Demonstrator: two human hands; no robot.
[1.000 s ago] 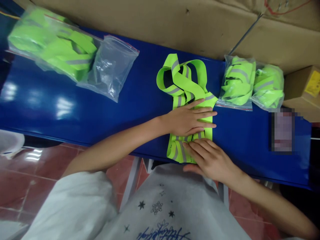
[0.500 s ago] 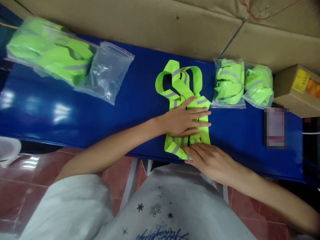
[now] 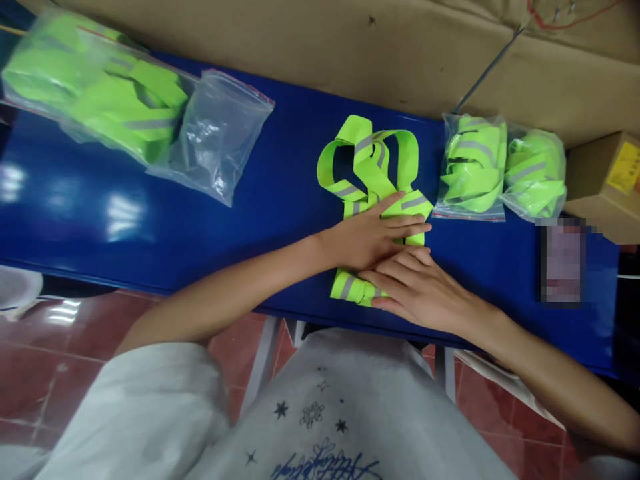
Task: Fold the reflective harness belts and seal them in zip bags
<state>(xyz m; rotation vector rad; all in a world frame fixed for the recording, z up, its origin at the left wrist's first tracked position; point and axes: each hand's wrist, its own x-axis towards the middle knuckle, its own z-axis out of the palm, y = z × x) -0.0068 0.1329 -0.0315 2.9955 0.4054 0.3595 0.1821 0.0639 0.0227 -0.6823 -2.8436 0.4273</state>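
A neon yellow-green reflective strap vest (image 3: 370, 163) with grey stripes lies on the blue table. Two of its loops point away from me, and its near end (image 3: 347, 287) is folded over on itself. My left hand (image 3: 370, 233) rests flat across the middle of the straps, fingers spread to the right. Close below it, my right hand (image 3: 413, 283) has its fingers bent together over the folded near end, gripping it. Its fingertips reach the edge of my left hand. The straps under both palms are hidden.
Clear zip bags (image 3: 125, 107) of similar straps lie at the left, beside an empty-looking clear bag (image 3: 220, 137). Two more filled bags (image 3: 475, 167) stand at the right, near a cardboard box (image 3: 600, 180) and a blurred-out flat object (image 3: 563, 263). Brown cardboard (image 3: 320, 53) lines the back.
My right hand has moved up and away from me, folding the near end of the straps over toward my left hand. My left hand stays flat on the straps.
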